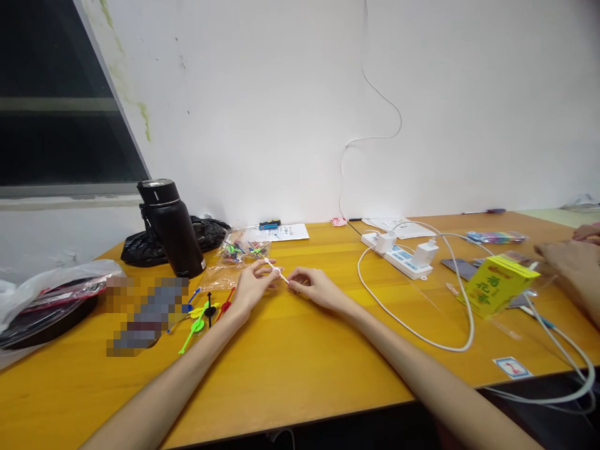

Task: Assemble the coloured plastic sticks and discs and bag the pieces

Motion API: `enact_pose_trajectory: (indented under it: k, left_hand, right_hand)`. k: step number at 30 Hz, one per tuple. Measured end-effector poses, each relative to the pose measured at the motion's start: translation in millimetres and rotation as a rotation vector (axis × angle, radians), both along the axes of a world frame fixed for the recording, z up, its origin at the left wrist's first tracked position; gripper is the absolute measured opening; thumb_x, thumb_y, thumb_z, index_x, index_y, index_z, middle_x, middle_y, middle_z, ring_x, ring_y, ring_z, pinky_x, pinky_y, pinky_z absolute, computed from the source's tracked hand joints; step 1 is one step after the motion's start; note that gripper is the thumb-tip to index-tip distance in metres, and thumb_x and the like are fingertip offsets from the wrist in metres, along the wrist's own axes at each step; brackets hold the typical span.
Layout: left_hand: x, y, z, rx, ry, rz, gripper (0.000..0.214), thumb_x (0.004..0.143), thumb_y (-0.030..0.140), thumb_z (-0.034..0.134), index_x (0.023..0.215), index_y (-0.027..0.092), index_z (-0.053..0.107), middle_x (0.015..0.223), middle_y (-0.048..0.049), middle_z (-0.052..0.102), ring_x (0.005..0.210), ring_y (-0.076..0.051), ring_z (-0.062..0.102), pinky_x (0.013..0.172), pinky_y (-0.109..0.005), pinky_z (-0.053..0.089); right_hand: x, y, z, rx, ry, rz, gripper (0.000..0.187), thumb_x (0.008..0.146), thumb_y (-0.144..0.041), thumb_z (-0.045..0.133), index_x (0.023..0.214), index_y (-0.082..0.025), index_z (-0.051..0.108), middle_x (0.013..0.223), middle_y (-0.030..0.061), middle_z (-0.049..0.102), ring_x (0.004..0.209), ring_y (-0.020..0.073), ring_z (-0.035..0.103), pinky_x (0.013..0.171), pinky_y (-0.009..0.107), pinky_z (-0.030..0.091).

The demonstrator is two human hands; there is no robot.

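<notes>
Over the middle of the table, a white spinner arrow with a round centre is held between my two hands. My left hand is closed on its middle and far end. At the near end, the thumb and fingers of my right hand pinch the tip. Left of my left forearm lie several more spinner arrows: a green one, a black one, a red one, plus yellow and blue ones. Just beyond my left hand is a clear plastic bag with more coloured arrows.
A black bottle stands at the left beside a black plastic bag. To the right are a power strip with looping white cables and a yellow box. Another person's hand reaches in from the right edge.
</notes>
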State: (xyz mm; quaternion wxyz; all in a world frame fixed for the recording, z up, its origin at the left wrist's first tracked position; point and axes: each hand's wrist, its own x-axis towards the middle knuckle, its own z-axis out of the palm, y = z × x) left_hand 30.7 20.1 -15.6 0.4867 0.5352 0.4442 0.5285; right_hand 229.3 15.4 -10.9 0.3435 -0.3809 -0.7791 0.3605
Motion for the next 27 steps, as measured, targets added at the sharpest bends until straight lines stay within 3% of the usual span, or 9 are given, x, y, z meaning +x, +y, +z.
enact_pose_trajectory:
  k: [8, 27]
  left_hand:
    - [-2.2, 5.3, -7.0, 0.049, 0.002, -0.026, 0.051, 0.068, 0.049, 0.085, 0.102, 0.014, 0.070, 0.097, -0.0111, 0.077, 0.082, -0.021, 0.073, 0.081, -0.033, 0.057]
    - [-4.5, 7.8, -8.6, 0.095, 0.004, -0.031, 0.042, 0.066, 0.046, 0.084, 0.092, 0.015, 0.072, 0.096, -0.0111, 0.077, 0.081, -0.023, 0.073, 0.078, -0.035, 0.058]
  right_hand:
    - [0.3, 0.3, -4.2, -0.054, 0.063, 0.039, 0.019, 0.091, -0.033, 0.061, 0.098, -0.016, 0.068, 0.092, 0.0071, 0.074, 0.084, 0.0195, 0.069, 0.081, 0.031, 0.052]
    - [-7.1, -8.4, -0.3, -0.077, 0.096, 0.087, 0.017, 0.091, -0.034, 0.061, 0.094, -0.018, 0.063, 0.084, 0.0059, 0.075, 0.077, 0.0175, 0.069, 0.076, 0.028, 0.052]
